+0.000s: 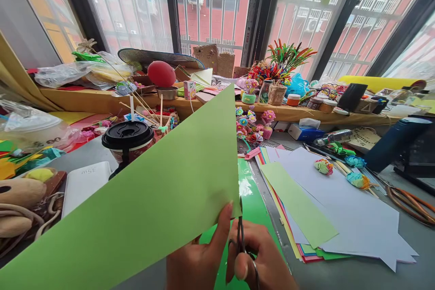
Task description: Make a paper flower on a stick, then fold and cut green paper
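Note:
A large light green sheet of paper [176, 176] slants across the middle and left of the view. My left hand [204, 249] pinches its lower right corner, thumb on top and the other fingers mostly hidden beneath. In my right hand [258, 253] is a pair of scissors [241, 235], with fingers through the handles. The blades meet the paper's right edge close to my left thumb and are partly hidden by the sheet. Under both hands lies a shiny green mat [253, 190]. A narrow light green strip of paper [299, 204] rests on the stack to the right.
White sheets [353, 217] over coloured paper lie at the right, with crumpled paper balls [323, 167] on top. Orange-handled pliers [411, 204] sit at the far right. A black-lidded cup [128, 136] and a white power bank [86, 186] stand left. Behind runs a crowded windowsill [217, 108].

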Demonstrator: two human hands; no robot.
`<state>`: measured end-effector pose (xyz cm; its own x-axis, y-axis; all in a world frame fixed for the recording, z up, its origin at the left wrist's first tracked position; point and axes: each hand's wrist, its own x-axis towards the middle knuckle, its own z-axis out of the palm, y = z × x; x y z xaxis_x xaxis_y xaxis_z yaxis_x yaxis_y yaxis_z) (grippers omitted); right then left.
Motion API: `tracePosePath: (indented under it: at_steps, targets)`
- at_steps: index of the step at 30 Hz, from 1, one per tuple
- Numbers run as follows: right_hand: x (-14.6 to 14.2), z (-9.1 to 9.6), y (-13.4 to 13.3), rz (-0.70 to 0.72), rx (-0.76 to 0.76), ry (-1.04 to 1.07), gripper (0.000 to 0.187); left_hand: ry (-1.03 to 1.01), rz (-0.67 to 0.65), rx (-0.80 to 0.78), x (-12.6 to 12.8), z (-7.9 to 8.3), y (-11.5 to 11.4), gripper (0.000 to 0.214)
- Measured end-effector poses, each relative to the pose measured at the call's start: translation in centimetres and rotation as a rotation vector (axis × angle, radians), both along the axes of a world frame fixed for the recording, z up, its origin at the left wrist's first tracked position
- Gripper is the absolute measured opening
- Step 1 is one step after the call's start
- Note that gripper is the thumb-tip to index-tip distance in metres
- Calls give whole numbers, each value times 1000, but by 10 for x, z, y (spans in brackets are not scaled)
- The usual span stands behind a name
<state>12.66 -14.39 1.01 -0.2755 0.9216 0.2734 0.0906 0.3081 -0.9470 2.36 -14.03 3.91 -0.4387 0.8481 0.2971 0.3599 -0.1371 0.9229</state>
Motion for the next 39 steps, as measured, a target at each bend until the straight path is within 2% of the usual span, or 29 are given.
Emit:
tracePosePath:
  at_steps: [5, 12, 18, 25, 34, 39]
  targets:
    - [0, 1, 0, 8, 20, -12, 68, 93, -36, 9, -4, -1, 1, 32]
    - [0, 1, 0, 1, 22, -43, 68, 97, -14, 46, -2, -1, 0, 31]
    - [1, 3, 0, -10, 15, -94, 69, 104, -47, 54, -3, -1, 1, 29]
    - [2, 3, 0, -20, 19, -80, 69, 60, 61, 45, 4, -3, -2, 36]
    - [3, 4, 0, 3, 16, -76, 69, 33, 72, 5, 7, -1, -5, 36]
    - [4, 5, 0, -12, 11, -92, 70, 103, 64, 78, 5, 0, -5, 29]
